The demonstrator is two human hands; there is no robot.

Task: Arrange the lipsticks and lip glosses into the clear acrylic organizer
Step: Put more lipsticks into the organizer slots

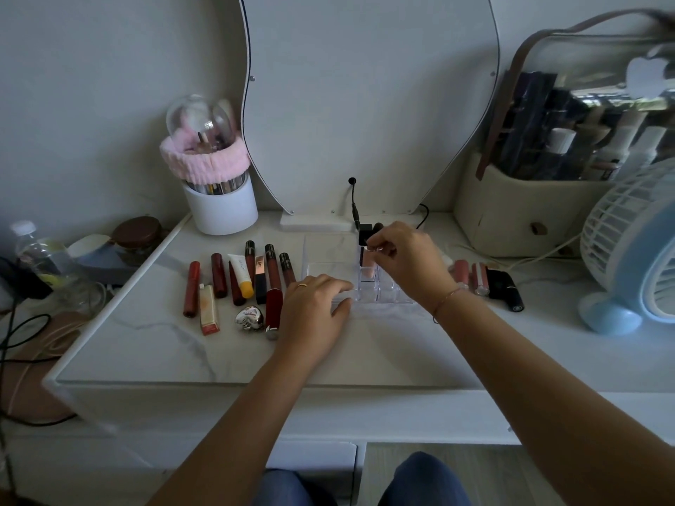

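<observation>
A clear acrylic organizer [328, 266] with small square cells sits mid-table. My left hand [316, 308] rests flat against its front left corner, holding nothing. My right hand [405, 257] pinches the black cap of a pink lip gloss [367, 266] that stands upright in a back cell. Left of the organizer lie several red and brown lipsticks and glosses [233, 283], a white tube with a yellow cap [243, 277] and a silver heart-shaped case [250, 318]. To the right lie pink glosses [479, 277] and black lipsticks [507, 288].
A white brush cup with a pink headband [219, 191] stands back left, a mirror [365, 104] behind the organizer. A beige cosmetic bag [518, 210] and a blue fan [632, 250] stand at right. Bottle and jar [137, 233] sit far left.
</observation>
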